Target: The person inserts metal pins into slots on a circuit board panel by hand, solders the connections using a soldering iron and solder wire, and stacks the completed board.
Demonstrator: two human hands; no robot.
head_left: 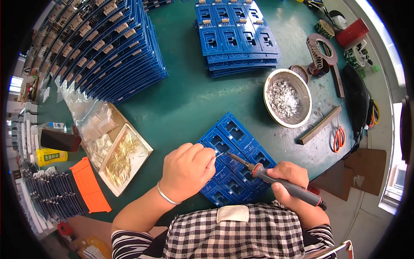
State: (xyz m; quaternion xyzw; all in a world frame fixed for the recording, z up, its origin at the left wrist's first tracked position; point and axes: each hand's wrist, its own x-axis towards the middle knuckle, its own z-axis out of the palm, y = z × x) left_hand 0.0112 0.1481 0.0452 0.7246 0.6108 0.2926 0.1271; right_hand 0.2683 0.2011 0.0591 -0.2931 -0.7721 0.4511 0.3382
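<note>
A blue circuit board panel (pixel 236 181) with rows of square cutouts lies at a slant on the green table before me. My right hand (pixel 288 180) grips a soldering iron (pixel 286 184) with a grey and red handle. The iron's tip points left, over the upper middle of the panel. My left hand (pixel 189 167), a bracelet at its wrist, is closed above the panel's left edge. A thin length of solder wire (pixel 221 154) sticks out of its fingers, close to the iron's tip. The rest of the wire is hidden in the fist.
Stacked blue panels stand at far left (pixel 125 56) and far middle (pixel 241 39). A bowl of silvery scraps (pixel 306 110) is right of the panel, with a bar (pixel 320 125) and orange-handled scissors (pixel 339 139) beyond. To the left sit a box of brass pins (pixel 123 159) and an orange holder (pixel 89 184).
</note>
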